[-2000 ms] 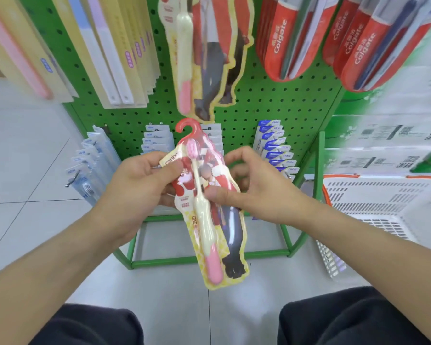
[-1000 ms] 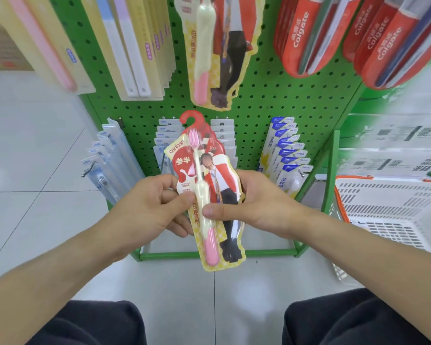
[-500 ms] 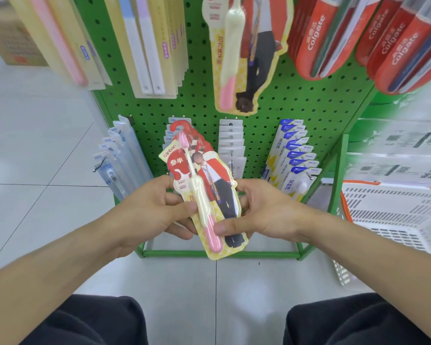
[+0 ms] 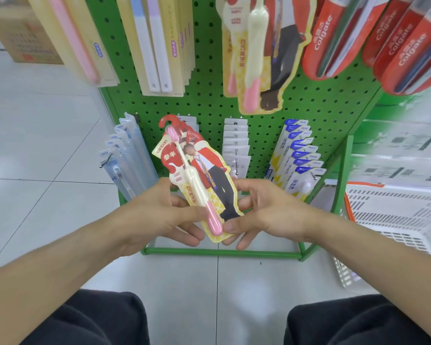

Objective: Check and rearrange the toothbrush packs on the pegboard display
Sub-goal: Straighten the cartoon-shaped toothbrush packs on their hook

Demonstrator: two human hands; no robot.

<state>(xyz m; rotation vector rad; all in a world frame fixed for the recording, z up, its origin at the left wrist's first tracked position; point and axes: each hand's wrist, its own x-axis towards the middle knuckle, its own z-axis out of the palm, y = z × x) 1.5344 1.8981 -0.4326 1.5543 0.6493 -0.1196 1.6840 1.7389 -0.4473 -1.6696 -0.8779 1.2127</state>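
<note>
1. We see both forearms reach forward from the bottom corners and meet in front of the green pegboard (image 4: 234, 113).
2. Our left hand (image 4: 159, 215) holds the toothbrush pack (image 4: 197, 180) by its lower left edge — thumb laid across the front near the pink handle end, the other fingers curled behind and below the card.
3. Our right hand (image 4: 266, 212) grips the lower right edge, its thumb pressing the front near the bottom of the card while the fingers curl underneath and behind.
4. The pack is held in the air between the two hands, in front of the lower rows of the display and not hung on any peg.
5. Its long axis runs nearly upright but tilts — the red hook at the top leans toward the upper left, the pink handle end points down and to the right, toward us.
6. The printed face, with the brush head uppermost, is turned to the camera.
7. Directly above it a matching pack (image 4: 256, 53) hangs on the board, handle end down.
8. Red Colgate packs (image 4: 373, 38) hang at the upper right; pale boxed brushes (image 4: 157, 43) at the upper left.
9. A white basket (image 4: 393, 217) sits to the right of the stand, on the tiled floor (image 4: 35, 135).
</note>
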